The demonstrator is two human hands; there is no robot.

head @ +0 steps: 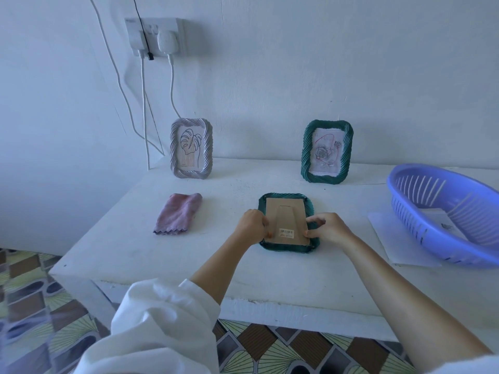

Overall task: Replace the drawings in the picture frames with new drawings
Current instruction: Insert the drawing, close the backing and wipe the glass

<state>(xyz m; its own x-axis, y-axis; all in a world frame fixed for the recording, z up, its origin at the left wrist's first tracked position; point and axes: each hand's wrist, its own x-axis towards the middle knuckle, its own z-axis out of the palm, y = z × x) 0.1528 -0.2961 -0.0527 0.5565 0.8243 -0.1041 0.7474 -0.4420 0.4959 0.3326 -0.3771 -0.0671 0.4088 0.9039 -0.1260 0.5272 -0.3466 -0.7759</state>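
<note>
Backing work on the flat frame

Frame number three is the one in hand. The flat frame (286, 249) lies face down on the surface (216, 252), near its middle and straight ahead of me, with its brown card backing (286, 214) and folded stand turned up. My left grip (252, 225) is curled tight at the backing's left edge, fingertips on the card. My right grip (328, 228) is curled at the right edge and nips the card low down, level with the barcode sticker (286, 232). Both are clamped on the backing, neither is spread.

I judge this to be the step at the back of the frame, either freeing the card or seating it. The drawing under it is hidden, so I cannot tell whether it is the old one or a new one. Small dark marks at the corners may be clips, but they are too small to be sure.

If the card is coming out, the next move calls for an even lift from both edges so it does not bend. Then the sheet beneath must come away without a crease.

The grey frame (208, 147) and the standing green frame (306, 152) are upright against the wall, well apart, each showing a drawing. To my right, a blue basket (432, 220) rests on a white sheet (391, 238) and has paper inside, probably the supply. A pink cloth (178, 213) lies to my left.
</note>
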